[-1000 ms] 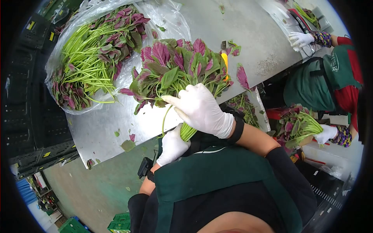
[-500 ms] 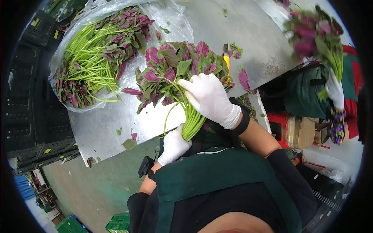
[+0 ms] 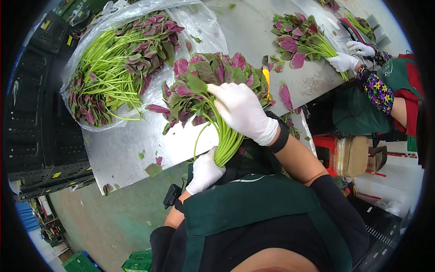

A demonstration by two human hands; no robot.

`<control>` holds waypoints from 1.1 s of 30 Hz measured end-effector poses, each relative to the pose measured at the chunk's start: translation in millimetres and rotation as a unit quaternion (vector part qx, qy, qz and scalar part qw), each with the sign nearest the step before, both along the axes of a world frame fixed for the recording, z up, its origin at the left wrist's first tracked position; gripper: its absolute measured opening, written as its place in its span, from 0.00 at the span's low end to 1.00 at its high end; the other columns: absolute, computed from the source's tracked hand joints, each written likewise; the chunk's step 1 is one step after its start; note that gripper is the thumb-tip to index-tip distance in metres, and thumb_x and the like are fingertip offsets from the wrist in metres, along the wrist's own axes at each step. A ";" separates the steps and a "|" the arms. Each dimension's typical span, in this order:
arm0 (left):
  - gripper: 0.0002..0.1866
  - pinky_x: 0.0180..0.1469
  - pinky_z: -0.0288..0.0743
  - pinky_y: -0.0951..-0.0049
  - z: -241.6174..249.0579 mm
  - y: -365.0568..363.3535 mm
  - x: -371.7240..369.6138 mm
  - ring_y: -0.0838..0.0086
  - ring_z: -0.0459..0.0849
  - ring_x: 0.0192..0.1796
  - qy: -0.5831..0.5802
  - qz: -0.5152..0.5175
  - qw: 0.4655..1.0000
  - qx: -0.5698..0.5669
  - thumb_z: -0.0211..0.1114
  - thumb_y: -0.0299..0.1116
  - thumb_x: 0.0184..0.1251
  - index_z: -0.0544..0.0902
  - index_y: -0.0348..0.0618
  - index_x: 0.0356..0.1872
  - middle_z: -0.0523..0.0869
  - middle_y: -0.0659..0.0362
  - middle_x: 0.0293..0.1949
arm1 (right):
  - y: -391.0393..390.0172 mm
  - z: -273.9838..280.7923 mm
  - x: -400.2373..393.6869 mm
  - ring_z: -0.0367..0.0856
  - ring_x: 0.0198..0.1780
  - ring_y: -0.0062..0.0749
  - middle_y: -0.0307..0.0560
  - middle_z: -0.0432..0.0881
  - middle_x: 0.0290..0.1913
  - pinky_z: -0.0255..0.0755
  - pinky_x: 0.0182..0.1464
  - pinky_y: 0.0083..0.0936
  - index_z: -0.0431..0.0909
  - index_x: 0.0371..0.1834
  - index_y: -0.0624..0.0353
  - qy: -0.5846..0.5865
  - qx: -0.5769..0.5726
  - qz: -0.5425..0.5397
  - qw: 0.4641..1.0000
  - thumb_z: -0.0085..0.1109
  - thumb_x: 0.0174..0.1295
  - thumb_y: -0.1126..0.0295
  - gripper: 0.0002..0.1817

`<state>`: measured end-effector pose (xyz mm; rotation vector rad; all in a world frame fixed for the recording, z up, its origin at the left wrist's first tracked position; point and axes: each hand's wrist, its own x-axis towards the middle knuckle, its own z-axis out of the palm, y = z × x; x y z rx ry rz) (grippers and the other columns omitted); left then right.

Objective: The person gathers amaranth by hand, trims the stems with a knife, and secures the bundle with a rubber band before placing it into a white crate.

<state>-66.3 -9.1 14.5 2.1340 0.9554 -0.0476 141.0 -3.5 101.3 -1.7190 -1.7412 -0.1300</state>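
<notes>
A bunch of amaranth (image 3: 229, 140) with green stems and purple-green leaves is held over the near edge of the metal table. My left hand (image 3: 206, 171), in a white glove, wraps around the lower stems. Above it, my right hand (image 3: 242, 109), also gloved, lies across the upper stems just under the leaves. Its fingertips pinch at a green amaranth leaf (image 3: 197, 84); the thumb is partly hidden. Beside the bunch's leaves lies a knife with a yellow handle (image 3: 266, 81).
A clear plastic bag (image 3: 199, 22) holds a large heap of amaranth (image 3: 113, 72) at left. Loose leaves lie on the metal table (image 3: 118, 154). At right, a co-worker's gloved hand (image 3: 343, 62) holds another bunch (image 3: 301, 38). Black crates (image 3: 41, 99) stand at left.
My right hand has shifted slightly up and left, and a green leaf now shows at its fingertips. The co-worker's bunch has come down onto the table.
</notes>
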 end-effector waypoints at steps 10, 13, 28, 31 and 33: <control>0.28 0.46 0.81 0.56 1.9 0.2 1.2 0.50 0.87 0.39 0.009 0.002 1.000 -0.006 0.67 0.32 0.46 0.78 0.39 0.54 0.87 0.44 0.34 | 3.0 -0.1 27.6 0.84 0.36 0.42 0.45 0.83 0.34 0.77 0.40 0.36 0.78 0.47 0.57 0.178 -0.049 -0.063 0.981 0.66 0.56 0.68 0.16; 0.28 0.45 0.81 0.56 0.2 -0.7 0.4 0.49 0.87 0.39 0.001 0.005 1.000 0.001 0.67 0.32 0.47 0.78 0.39 0.54 0.87 0.44 0.33 | 8.7 -1.5 25.6 0.84 0.35 0.43 0.46 0.83 0.33 0.77 0.40 0.38 0.79 0.46 0.55 0.130 -0.079 -0.088 0.984 0.67 0.55 0.63 0.16; 0.26 0.45 0.81 0.55 0.0 -0.3 1.1 0.49 0.87 0.38 -0.006 0.004 1.000 0.006 0.66 0.31 0.48 0.79 0.40 0.54 0.87 0.44 0.33 | -26.3 -6.8 51.2 0.75 0.29 0.15 0.36 0.79 0.26 0.69 0.33 0.17 0.80 0.37 0.66 0.480 -0.091 -0.063 0.870 0.61 0.64 0.70 0.08; 0.24 0.42 0.81 0.55 2.0 -0.3 1.8 0.49 0.87 0.36 -0.018 0.003 1.000 0.017 0.65 0.31 0.48 0.80 0.41 0.52 0.87 0.44 0.32 | -35.9 -12.1 52.5 0.75 0.29 0.16 0.37 0.80 0.27 0.69 0.34 0.17 0.79 0.37 0.66 0.534 -0.054 -0.042 0.843 0.60 0.64 0.71 0.07; 0.22 0.43 0.81 0.54 3.7 -2.2 4.7 0.50 0.87 0.38 -0.022 -0.016 1.000 -0.003 0.66 0.31 0.50 0.81 0.43 0.50 0.87 0.44 0.34 | -44.9 -10.1 53.2 0.75 0.31 0.17 0.38 0.80 0.29 0.69 0.36 0.17 0.79 0.38 0.65 0.565 -0.067 -0.049 0.821 0.60 0.66 0.71 0.07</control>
